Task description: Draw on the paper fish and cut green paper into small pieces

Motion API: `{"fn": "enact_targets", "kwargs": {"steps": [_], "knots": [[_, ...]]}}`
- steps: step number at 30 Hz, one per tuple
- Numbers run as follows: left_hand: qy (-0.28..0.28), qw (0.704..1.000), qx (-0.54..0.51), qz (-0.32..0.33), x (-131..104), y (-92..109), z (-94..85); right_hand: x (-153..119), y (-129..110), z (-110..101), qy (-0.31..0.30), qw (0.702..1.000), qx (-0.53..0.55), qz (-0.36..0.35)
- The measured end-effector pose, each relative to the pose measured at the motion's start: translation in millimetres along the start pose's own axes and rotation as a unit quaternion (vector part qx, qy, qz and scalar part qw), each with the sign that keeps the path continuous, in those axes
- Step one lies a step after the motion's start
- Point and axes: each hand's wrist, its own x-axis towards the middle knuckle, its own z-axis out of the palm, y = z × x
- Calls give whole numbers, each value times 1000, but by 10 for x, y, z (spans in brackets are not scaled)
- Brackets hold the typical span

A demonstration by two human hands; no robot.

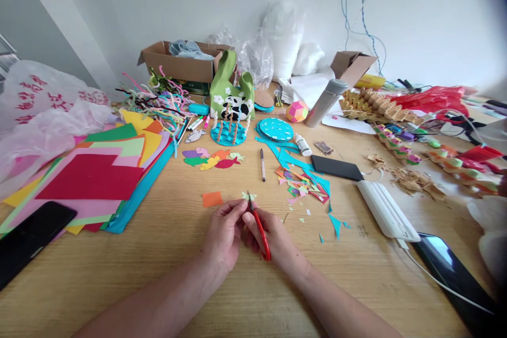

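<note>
My right hand (274, 233) is wrapped round a pair of red-handled scissors (262, 231), their blades pointing away from me. At the blade tips is a small piece of pale green paper (252, 197), pinched in the fingertips of my left hand (225, 229). The two hands meet over the middle of the table, and some fingers are hidden. An orange paper rectangle (213, 199) lies just beyond my left hand. Farther off are several coloured paper fish (209, 162) and a pen (262, 165).
Coloured paper sheets (91, 177) and a black phone (35, 237) lie at left. Paper scraps (301, 185), a glue bottle (303, 144) and a white power bank (386, 211) are to the right. A green panda bag (232, 90) and a grey flask (327, 103) stand behind.
</note>
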Motion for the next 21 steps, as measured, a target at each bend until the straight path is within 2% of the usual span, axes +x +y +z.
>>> {"fn": "enact_targets", "kwargs": {"steps": [7, 14, 21], "knots": [[12, 1000, 0, 0, 6, -1, 10, 20, 49, -7, 5, 999, -33, -8], [1, 1000, 1, -13, -11, 7, 18, 9, 31, 10, 0, 1000, 3, 5], [2, 1000, 5, -10, -10, 2, 16, 8, 19, 4, -2, 1000, -4, 6]]}}
